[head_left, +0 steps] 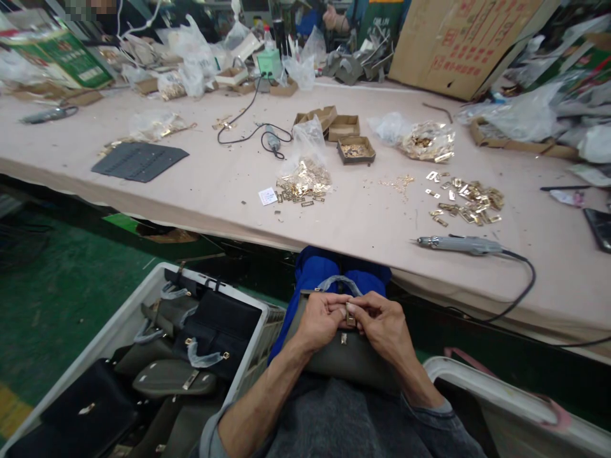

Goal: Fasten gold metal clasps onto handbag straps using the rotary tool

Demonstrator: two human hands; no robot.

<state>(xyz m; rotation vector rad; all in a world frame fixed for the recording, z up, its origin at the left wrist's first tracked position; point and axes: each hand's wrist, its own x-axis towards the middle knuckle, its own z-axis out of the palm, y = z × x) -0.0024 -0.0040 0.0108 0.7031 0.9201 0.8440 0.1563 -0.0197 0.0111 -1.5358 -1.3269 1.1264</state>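
An olive-grey handbag (pixel 329 364) lies across my lap, its handle (pixel 340 280) wrapped in clear plastic. Above it, my left hand (pixel 321 321) and my right hand (pixel 384 323) meet with fingertips pinched. Between them is a small gold-coloured metal plate (pixel 351 315) with a slot, partly covered by my thumbs. Both hands appear closed on this plate, at the edge of the bag's flap. Just below, a small shiny metal turn-lock (pixel 344 339) sits on the bag's front.
On the table lie an electric screwdriver (pixel 458 244), loose metal plates (pixel 472 202), a bag of fittings (pixel 305 178) and a small box of screws (pixel 356 151). A white crate (pixel 260 318) of handbags stands at left, another white bin (pixel 501 381) at right. A cardboard box (pixel 468 44) stands behind.
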